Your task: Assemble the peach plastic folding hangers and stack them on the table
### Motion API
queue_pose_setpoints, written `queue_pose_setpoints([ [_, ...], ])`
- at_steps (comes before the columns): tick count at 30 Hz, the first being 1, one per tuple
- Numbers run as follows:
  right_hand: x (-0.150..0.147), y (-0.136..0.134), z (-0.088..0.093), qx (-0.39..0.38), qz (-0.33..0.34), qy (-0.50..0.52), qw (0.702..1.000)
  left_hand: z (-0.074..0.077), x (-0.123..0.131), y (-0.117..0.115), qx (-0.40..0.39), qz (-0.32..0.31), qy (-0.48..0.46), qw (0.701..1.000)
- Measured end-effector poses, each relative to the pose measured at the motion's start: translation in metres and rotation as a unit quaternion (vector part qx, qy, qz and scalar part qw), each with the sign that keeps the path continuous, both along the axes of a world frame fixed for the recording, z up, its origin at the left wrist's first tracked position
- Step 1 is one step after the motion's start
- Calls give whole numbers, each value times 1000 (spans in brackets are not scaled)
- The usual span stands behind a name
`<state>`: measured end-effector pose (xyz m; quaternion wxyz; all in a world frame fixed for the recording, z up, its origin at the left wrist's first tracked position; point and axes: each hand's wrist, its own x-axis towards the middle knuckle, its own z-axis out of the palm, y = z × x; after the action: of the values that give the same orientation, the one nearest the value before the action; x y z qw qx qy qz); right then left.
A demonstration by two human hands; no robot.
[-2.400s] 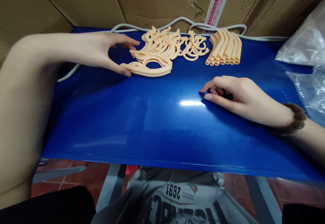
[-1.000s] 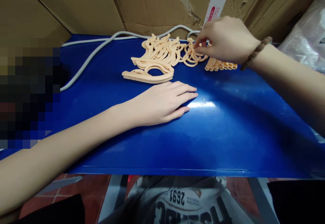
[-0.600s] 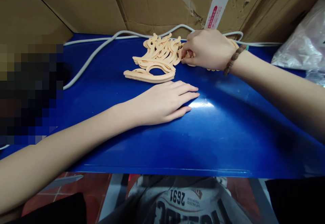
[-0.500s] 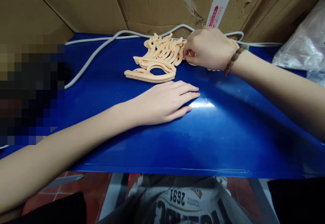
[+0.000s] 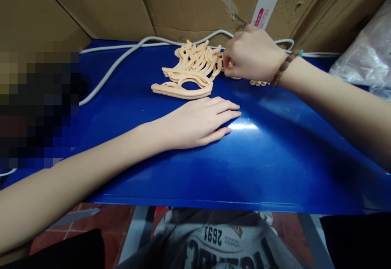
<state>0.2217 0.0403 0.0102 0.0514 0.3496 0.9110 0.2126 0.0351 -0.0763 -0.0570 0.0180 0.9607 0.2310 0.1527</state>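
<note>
Several beige curved plastic pieces (image 5: 195,59) lie close together in a row on the blue tabletop (image 5: 232,175), with the nearest ones stacked on their sides. My right hand (image 5: 253,55) is curled, its thumb and fingers pinched on a beige curved piece at the right end of the row. The hand covers most of that piece. Rounded ends of more beige pieces (image 5: 259,83) peek out beneath the right wrist. Palm down on the table, my left hand (image 5: 201,122) rests just in front of the stacked pieces, fingers stretched out and holding nothing.
A white cable (image 5: 122,55) runs behind the pieces and loops down on the left. Cardboard boxes (image 5: 189,8) stand along the back. A clear plastic bag (image 5: 363,49) lies at the right. The table's front edge (image 5: 198,202) is near my lap.
The view has shifted very slightly. My right hand has stayed at the right end of the row, with its wrist turned a little; my left hand has not moved.
</note>
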Motion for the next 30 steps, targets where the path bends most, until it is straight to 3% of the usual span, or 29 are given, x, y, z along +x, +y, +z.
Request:
queue_pose_setpoints([
  [17, 25, -17, 22, 39, 52, -44, 997, 0, -1, 0, -21, -1, -6, 1000],
  [20, 36, -25, 25, 50, 29, -22, 998, 2, -2, -1, -53, 7, -15, 998],
  [23, 49, -37, 24, 61, -12, 35, 997, 9, 0, -3, -134, 26, -61, 989],
  [26, 60, -55, 17, 52, -30, 127, 990, 20, 12, -6, -269, 75, -164, 946],
  [30, 70, -83, 2, 66, -21, 195, 978, 32, 35, -7, -491, 140, -290, 809],
])
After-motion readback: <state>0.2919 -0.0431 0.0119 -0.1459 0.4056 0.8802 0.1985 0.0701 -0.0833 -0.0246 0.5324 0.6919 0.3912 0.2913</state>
